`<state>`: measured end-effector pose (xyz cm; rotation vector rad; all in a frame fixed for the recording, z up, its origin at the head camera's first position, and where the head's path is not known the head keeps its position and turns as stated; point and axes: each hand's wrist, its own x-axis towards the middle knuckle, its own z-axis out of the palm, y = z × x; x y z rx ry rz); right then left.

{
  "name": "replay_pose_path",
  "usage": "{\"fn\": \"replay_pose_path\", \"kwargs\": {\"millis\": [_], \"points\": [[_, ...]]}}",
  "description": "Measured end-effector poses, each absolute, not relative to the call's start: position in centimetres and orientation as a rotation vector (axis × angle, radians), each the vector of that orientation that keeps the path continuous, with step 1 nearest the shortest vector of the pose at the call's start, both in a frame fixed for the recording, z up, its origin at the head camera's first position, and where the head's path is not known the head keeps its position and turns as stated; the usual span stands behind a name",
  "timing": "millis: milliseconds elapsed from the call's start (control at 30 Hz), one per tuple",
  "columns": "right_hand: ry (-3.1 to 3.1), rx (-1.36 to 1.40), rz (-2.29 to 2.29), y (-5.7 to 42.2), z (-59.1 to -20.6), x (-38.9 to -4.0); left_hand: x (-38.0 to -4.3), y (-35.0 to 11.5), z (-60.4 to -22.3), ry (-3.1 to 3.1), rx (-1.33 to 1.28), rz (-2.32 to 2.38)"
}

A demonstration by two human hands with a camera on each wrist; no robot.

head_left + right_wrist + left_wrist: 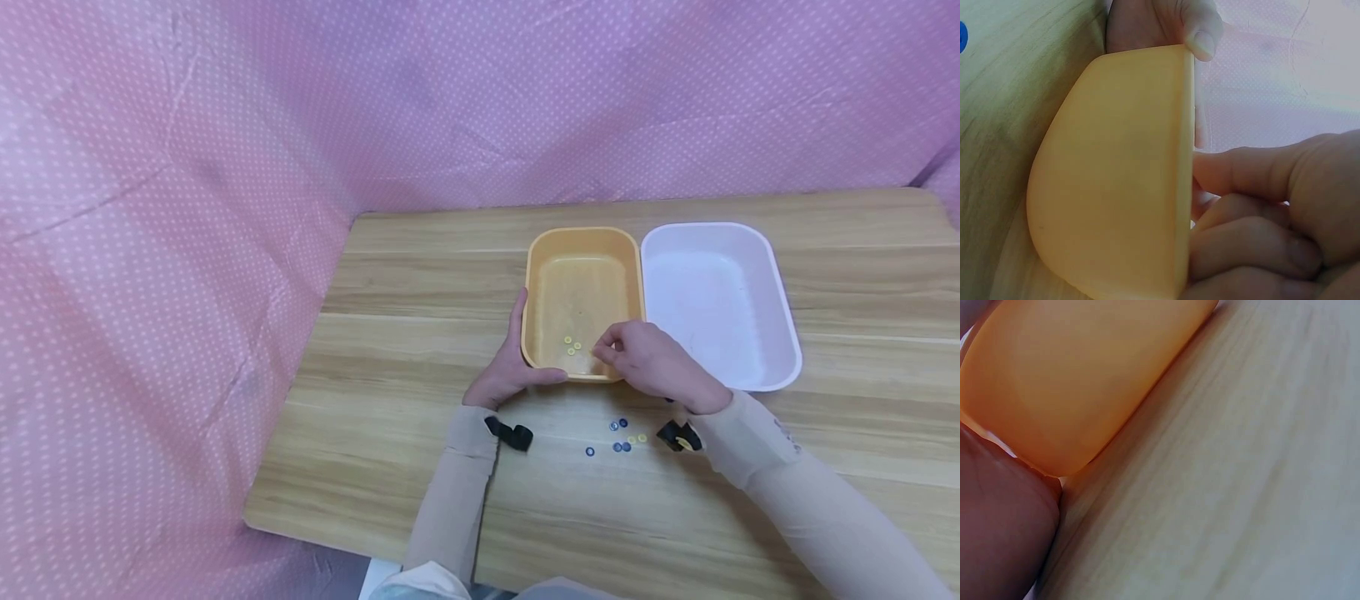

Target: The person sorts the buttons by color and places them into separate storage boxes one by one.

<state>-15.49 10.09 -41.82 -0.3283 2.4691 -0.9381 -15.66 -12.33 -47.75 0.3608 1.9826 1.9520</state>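
My left hand [512, 364] holds the near left corner of a yellow-orange plastic bin [582, 235]. Its thumb lies over the near rim and its fingers run along the left wall. My right hand [654, 358] reaches over the bin's near right rim, thumb and finger together at a small yellow button [592, 351]. In the right wrist view the bin's wall [1110, 169] hides those fingertips. Several yellow buttons [572, 352] lie on the bin floor. On the table in front are several blue buttons [590, 452] and yellow buttons [642, 437].
A white bin [720, 308] stands against the right side of the yellow-orange one. Both are on a wooden table [390, 350]. Pink dotted cloth [450, 100] hangs behind and to the left. Black straps [517, 437] sit at the wrists.
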Motion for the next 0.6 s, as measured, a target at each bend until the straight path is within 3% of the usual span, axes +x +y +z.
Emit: {"fn": "replay_pose_path", "kwargs": {"millis": [600], "points": [[2.46, -0.318, -0.935, 10.1, -41.8, -15.4, -16.5, -12.4, -50.8, 2.005, 0.351, 1.996]]}}
